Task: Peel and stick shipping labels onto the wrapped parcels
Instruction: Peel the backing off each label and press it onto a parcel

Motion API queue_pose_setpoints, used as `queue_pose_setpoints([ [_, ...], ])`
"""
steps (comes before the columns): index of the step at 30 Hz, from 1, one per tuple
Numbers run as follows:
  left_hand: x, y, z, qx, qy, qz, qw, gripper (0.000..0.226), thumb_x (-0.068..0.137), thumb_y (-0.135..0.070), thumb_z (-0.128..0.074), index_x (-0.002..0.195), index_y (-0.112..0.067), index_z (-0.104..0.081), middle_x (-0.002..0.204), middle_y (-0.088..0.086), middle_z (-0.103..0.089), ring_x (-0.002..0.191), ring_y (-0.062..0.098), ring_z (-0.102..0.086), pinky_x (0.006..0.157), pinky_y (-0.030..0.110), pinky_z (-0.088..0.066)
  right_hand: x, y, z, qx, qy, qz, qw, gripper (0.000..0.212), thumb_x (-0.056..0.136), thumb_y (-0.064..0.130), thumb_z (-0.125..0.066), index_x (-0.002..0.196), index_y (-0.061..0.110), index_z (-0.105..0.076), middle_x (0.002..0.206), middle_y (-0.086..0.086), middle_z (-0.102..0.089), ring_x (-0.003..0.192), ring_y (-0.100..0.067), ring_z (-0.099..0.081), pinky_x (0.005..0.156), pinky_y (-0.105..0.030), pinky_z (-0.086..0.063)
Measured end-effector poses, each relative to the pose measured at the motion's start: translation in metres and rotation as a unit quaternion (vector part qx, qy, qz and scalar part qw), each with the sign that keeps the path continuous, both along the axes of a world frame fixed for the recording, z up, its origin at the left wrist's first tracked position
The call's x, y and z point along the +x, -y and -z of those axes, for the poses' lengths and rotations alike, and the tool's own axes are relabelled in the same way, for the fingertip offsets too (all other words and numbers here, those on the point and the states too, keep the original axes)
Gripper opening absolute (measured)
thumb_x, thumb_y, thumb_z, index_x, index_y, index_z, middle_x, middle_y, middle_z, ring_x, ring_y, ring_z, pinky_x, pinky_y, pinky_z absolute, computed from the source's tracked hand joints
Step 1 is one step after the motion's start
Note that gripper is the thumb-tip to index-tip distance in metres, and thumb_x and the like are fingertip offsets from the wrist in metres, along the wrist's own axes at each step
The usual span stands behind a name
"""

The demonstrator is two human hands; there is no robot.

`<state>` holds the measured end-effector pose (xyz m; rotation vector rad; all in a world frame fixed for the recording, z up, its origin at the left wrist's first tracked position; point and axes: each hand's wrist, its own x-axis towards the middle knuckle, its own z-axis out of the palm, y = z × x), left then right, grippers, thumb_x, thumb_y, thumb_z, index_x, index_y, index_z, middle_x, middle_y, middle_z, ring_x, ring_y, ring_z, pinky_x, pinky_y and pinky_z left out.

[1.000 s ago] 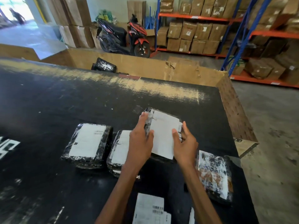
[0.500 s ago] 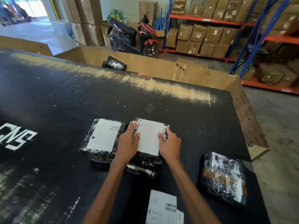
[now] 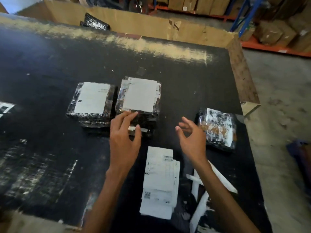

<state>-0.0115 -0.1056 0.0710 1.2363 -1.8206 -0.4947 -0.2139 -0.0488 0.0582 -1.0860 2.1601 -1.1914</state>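
Observation:
Two black wrapped parcels lie side by side on the black table (image 3: 50, 64), each with a white label on top: the left parcel (image 3: 90, 105) and the middle parcel (image 3: 139, 98), which rests on another parcel beneath it. A third wrapped parcel (image 3: 217, 128) without a clean label lies to the right. A pile of label sheets (image 3: 159, 180) sits near me. My left hand (image 3: 124, 133) hovers open at the near edge of the middle parcel, fingertips touching it. My right hand (image 3: 190, 138) is open in the air between the middle and right parcels, holding nothing.
Peeled backing strips (image 3: 202, 185) lie at the near right of the table. A cardboard bin wall (image 3: 151, 26) runs along the far edge, with a black parcel (image 3: 94, 22) inside it. Shelves of boxes (image 3: 277, 31) stand beyond; the table's right edge drops to the floor.
Both hands have let go of the middle parcel's label and pulled back toward me. The right hand moved off to the right. The camera tilted down, showing more label sheets.

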Motion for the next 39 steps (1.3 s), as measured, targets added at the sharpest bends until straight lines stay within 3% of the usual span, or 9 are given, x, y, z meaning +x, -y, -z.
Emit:
queue_pose_setpoints([
  [4, -0.003, -0.065, 0.044, 0.16, 0.049, 0.005, 0.986, 0.031, 0.092, -0.015, -0.071, 0.123, -0.016, -0.07, 0.105, -0.005, -0.06, 0.101, 0.016, -0.059, 0.086, 0.033, -0.053, -0.007, -0.056, 0.027, 0.112, -0.03, -0.02, 0.993, 0.02, 0.093, 0.025, -0.071, 0.112, 0.024, -0.078, 0.08, 0.016, -0.072, 0.074, 0.002, -0.067, 0.081, -0.026, -0.058],
  [8, -0.004, -0.091, 0.074, 0.292, 0.136, -0.009, 0.947, 0.05, 0.097, -0.033, -0.066, 0.142, -0.014, -0.056, 0.126, 0.003, -0.058, 0.117, 0.022, -0.059, 0.089, 0.028, -0.046, 0.006, -0.079, 0.049, 0.181, -0.03, -0.048, 0.982, 0.01, 0.091, 0.03, -0.071, 0.094, 0.03, -0.08, 0.069, 0.017, -0.071, 0.07, 0.001, -0.069, 0.073, -0.027, -0.06],
  [13, 0.0, -0.089, 0.08, 0.278, 0.183, 0.006, 0.943, 0.04, 0.098, -0.039, -0.062, 0.134, -0.021, -0.064, 0.114, 0.002, -0.058, 0.107, 0.02, -0.061, 0.081, 0.032, -0.052, 0.019, -0.082, 0.055, 0.219, -0.038, -0.04, 0.974, 0.015, 0.091, 0.037, -0.068, 0.095, 0.029, -0.079, 0.068, 0.02, -0.067, 0.069, 0.0, -0.066, 0.06, -0.02, -0.05],
  [16, -0.001, -0.084, 0.074, 0.255, 0.222, 0.026, 0.941, 0.03, 0.1, -0.039, -0.057, 0.122, -0.024, -0.07, 0.1, -0.003, -0.053, 0.093, 0.016, -0.057, 0.073, 0.029, -0.051, 0.024, -0.077, 0.056, 0.222, -0.042, -0.054, 0.973, 0.02, 0.091, 0.039, -0.066, 0.1, 0.029, -0.08, 0.072, 0.019, -0.068, 0.073, -0.003, -0.067, 0.061, -0.022, -0.049],
  [20, 0.001, -0.087, 0.069, 0.234, 0.258, 0.015, 0.937, 0.035, 0.101, -0.042, -0.054, 0.124, -0.019, -0.067, 0.11, 0.0, -0.057, 0.102, 0.016, -0.056, 0.079, 0.033, -0.054, 0.027, -0.073, 0.053, 0.207, -0.027, -0.053, 0.976, 0.024, 0.091, 0.044, -0.067, 0.107, 0.03, -0.078, 0.079, 0.018, -0.069, 0.078, -0.004, -0.066, 0.069, -0.024, -0.05],
  [25, 0.001, -0.091, 0.059, 0.244, 0.125, -0.032, 0.961, 0.023, 0.095, -0.042, -0.064, 0.111, -0.028, -0.072, 0.102, -0.009, -0.062, 0.092, 0.009, -0.061, 0.079, 0.031, -0.055, 0.023, -0.076, 0.053, 0.141, 0.061, -0.012, 0.988, 0.017, 0.087, 0.042, -0.077, 0.092, 0.026, -0.076, 0.079, 0.015, -0.073, 0.078, -0.002, -0.069, 0.07, -0.026, -0.054],
  [29, 0.0, -0.082, 0.056, 0.358, -0.012, -0.016, 0.934, 0.015, 0.092, -0.038, -0.074, 0.087, -0.024, -0.069, 0.081, -0.007, -0.071, 0.07, 0.005, -0.065, 0.062, 0.017, -0.05, 0.016, -0.076, 0.051, 0.104, 0.171, 0.005, 0.98, 0.018, 0.085, 0.031, -0.082, 0.081, 0.017, -0.072, 0.079, 0.005, -0.076, 0.071, -0.007, -0.069, 0.067, -0.026, -0.052],
  [34, -0.007, -0.078, 0.037, 0.489, -0.153, 0.096, 0.853, 0.015, 0.095, -0.023, -0.073, 0.11, -0.023, -0.077, 0.1, -0.009, -0.082, 0.092, 0.01, -0.079, 0.079, 0.032, -0.064, 0.005, -0.077, 0.027, 0.093, 0.298, -0.022, 0.95, 0.015, 0.088, 0.027, -0.08, 0.083, 0.016, -0.072, 0.082, 0.002, -0.08, 0.067, -0.008, -0.06, 0.066, -0.023, -0.045],
  [39, -0.036, -0.072, 0.014, 0.489, -0.26, 0.116, 0.825, 0.023, 0.096, -0.013, -0.071, 0.118, -0.015, -0.075, 0.107, 0.002, -0.082, 0.097, 0.022, -0.079, 0.082, 0.043, -0.065, -0.01, -0.09, -0.008, 0.039, 0.352, -0.007, 0.935, 0.017, 0.092, 0.027, -0.073, 0.098, 0.012, -0.077, 0.079, -0.001, -0.071, 0.064, -0.011, -0.049, 0.064, -0.025, -0.043],
])
